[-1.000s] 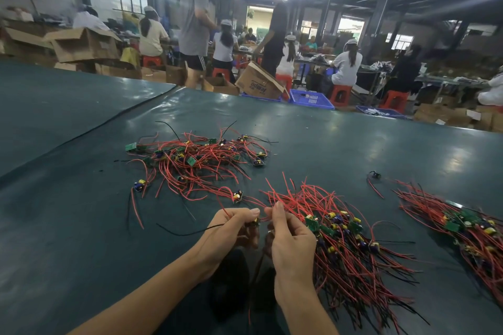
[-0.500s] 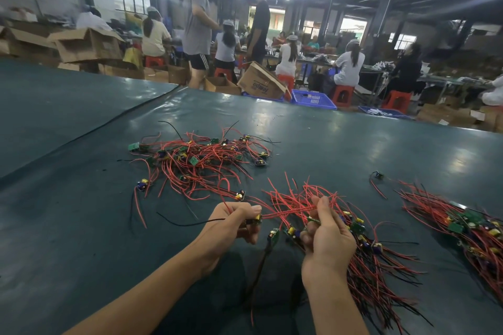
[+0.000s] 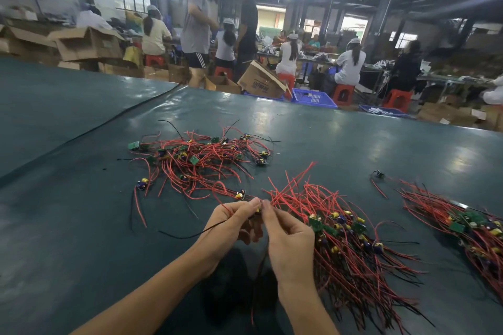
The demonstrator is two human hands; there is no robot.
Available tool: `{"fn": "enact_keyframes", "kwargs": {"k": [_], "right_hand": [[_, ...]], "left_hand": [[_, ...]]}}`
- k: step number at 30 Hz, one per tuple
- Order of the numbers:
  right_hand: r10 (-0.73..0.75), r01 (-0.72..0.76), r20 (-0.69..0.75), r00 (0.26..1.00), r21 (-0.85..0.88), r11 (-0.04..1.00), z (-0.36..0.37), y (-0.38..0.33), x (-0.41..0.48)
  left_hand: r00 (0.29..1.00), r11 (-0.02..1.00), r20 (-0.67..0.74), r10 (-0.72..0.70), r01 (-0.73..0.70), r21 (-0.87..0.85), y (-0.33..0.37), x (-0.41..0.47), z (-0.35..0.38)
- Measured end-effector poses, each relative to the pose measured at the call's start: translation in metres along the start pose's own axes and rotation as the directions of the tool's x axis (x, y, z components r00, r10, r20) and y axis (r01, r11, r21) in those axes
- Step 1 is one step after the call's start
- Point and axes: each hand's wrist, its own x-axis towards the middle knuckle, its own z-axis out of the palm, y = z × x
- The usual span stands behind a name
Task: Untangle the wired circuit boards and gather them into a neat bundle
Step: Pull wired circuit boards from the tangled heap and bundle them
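Note:
A tangled heap of small green circuit boards with red and black wires point(image 3: 201, 160) lies on the dark green table ahead of me. To the right of my hands lies a combed bundle of boards and wires point(image 3: 345, 242). My left hand point(image 3: 231, 228) and my right hand point(image 3: 288, 242) meet fingertip to fingertip in front of me. Between them they pinch one small board with a yellow part point(image 3: 257, 209). Its black wire point(image 3: 185, 235) trails left from my left hand, and other thin leads hang down between my wrists.
Another bundle of boards and wires point(image 3: 473, 228) lies at the far right, with a stray board point(image 3: 379, 174) beside it. A seam point(image 3: 89, 132) crosses the table cover at the left. Beyond the far edge stand cardboard boxes point(image 3: 261, 81), blue crates point(image 3: 313, 96), and seated and standing people.
My right hand left the middle bundle and came back left to meet my left hand. Both hands now pinch the same small board.

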Motion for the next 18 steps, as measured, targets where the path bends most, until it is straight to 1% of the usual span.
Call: {"fn": "enact_keyframes", "kwargs": {"k": [2, 6, 8, 11, 14, 18], "right_hand": [[0.021, -0.020, 0.019, 1.000, -0.004, 1.000, 0.004, 0.000, -0.003], [0.115, -0.113, -0.044, 0.992, 0.055, 0.992, 0.004, 0.000, -0.001], [0.142, -0.135, -0.083, 0.986, 0.087, 0.987, 0.003, 0.001, 0.000], [0.174, -0.151, -0.173, 0.969, 0.135, 0.979, 0.000, -0.004, 0.005], [0.228, -0.166, -0.292, 0.929, 0.223, 0.961, -0.016, -0.011, 0.015], [0.244, -0.120, -0.377, 0.894, 0.324, 0.939, -0.036, -0.019, 0.025]], "left_hand": [[1.000, 1.000, 0.003, -0.011, 0.011, -0.012, -0.001, 0.000, -0.001], [1.000, 0.998, 0.011, -0.030, 0.030, -0.054, -0.003, -0.001, -0.001], [0.999, 0.998, 0.016, -0.032, 0.032, -0.055, -0.003, 0.000, 0.000], [1.000, 1.000, 0.012, -0.023, 0.023, -0.020, -0.001, 0.000, 0.001], [0.999, 1.000, 0.030, -0.019, 0.019, -0.002, 0.002, 0.000, -0.001], [0.998, 1.000, 0.059, -0.015, 0.015, -0.001, 0.004, 0.000, -0.001]]}}
